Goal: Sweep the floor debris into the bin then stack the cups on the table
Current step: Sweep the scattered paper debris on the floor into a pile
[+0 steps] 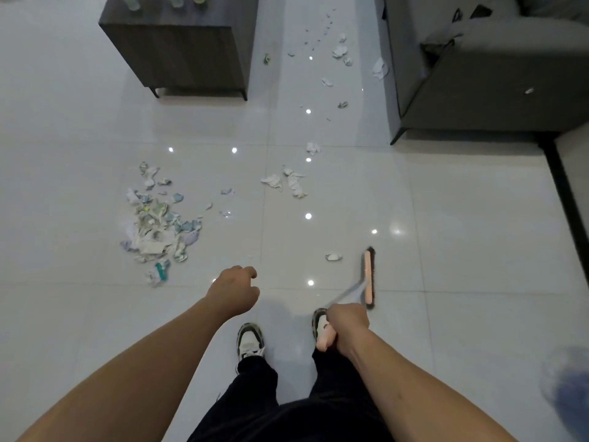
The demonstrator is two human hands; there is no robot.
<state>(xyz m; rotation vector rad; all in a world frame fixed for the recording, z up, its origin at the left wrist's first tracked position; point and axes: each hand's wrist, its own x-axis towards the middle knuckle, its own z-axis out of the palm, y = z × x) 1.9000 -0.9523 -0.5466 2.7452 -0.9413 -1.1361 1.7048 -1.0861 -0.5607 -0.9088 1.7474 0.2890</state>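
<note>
My right hand grips the pink handle of a broom, whose pink head rests on the white tile floor just ahead of my right foot. One scrap lies left of the broom head. A big heap of paper debris sits on the floor at the left. White crumpled tissues lie in the middle, and smaller scraps trail away between the furniture. My left hand hangs forward, fingers curled, holding nothing. Cups stand on the dark table at the top edge, mostly cut off.
A grey sofa stands at the upper right, with a white tissue against its base. A dark strip runs along the floor at the right edge. My two shoes stand on the tiles below my hands. No bin is in view.
</note>
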